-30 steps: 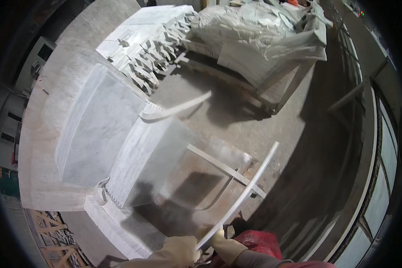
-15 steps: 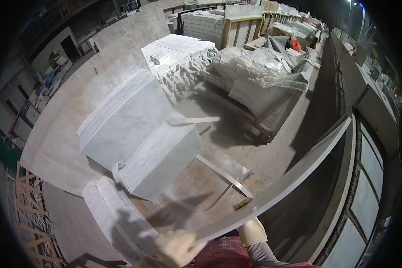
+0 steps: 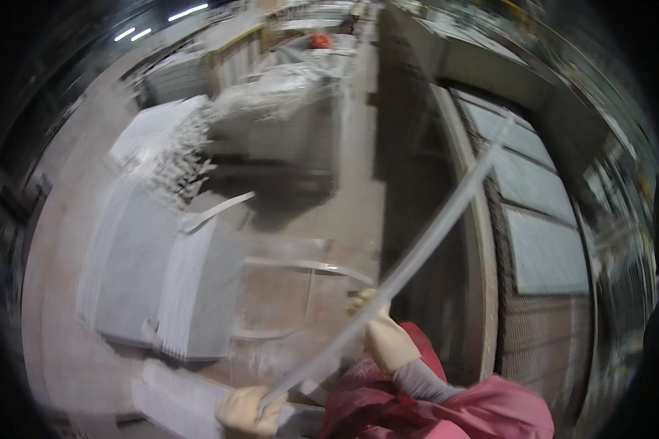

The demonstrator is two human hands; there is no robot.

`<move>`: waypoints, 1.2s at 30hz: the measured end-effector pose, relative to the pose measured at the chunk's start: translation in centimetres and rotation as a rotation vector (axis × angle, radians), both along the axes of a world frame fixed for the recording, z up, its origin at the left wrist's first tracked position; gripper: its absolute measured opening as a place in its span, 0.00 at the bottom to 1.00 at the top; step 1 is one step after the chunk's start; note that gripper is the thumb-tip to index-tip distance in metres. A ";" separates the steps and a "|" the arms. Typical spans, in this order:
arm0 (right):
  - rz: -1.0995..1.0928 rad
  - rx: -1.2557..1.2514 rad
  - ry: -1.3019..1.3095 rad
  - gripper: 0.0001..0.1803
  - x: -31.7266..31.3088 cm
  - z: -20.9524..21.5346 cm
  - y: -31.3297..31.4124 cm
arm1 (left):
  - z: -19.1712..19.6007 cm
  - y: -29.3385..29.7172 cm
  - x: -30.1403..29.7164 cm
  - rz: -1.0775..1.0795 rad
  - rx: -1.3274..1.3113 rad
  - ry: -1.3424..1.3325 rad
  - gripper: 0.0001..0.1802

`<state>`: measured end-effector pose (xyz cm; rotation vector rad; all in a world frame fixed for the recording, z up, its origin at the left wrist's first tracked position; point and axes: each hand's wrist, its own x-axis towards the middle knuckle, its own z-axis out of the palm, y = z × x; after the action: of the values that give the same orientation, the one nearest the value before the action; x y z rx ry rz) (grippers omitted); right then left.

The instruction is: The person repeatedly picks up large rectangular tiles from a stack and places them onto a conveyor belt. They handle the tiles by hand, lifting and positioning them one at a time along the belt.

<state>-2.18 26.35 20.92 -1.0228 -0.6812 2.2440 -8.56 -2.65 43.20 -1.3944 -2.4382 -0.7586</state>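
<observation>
A long, thin stone slab is held nearly edge-on, slanting from lower left to upper right in front of me. Its near end sits in my left hand, whose gloved fingers close around the edge. Farther along the slab, my right hand, also in a cream glove, grips it with the fingertips curled over the far side. Left of the slab stand packs of pale stone slabs on edge, with light straps sticking out from them. Motion blurs the picture.
A conveyor with a mesh belt runs along the right, carrying pale slabs in a row. A plastic-covered stack stands farther ahead. A white slab stack with jagged pieces along its side is at far left. White blocks lie near my left hand.
My view has turned right, bringing the conveyor more fully in. The slab has swung rightward and is now nearly edge-on, its far end over the conveyor's edge. Both hands still hold it.
</observation>
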 end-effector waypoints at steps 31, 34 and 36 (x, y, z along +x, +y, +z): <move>-1.613 -0.511 0.329 0.43 45.9 0.1 1.1 | 3.8 34.8 19.4 -0.731 -0.388 -0.643 0.23; -1.421 -0.400 -0.047 0.54 47.8 3.2 -0.1 | 2.5 35.9 22.2 -0.683 -0.508 -0.637 0.24; -1.460 -0.338 0.043 0.53 49.2 5.6 -1.2 | 0.9 37.3 24.2 -0.692 -0.563 -0.716 0.25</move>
<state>46.98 25.10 26.52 -1.0569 0.4479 1.0430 15.68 34.67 44.14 -2.6550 -2.8111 -0.8408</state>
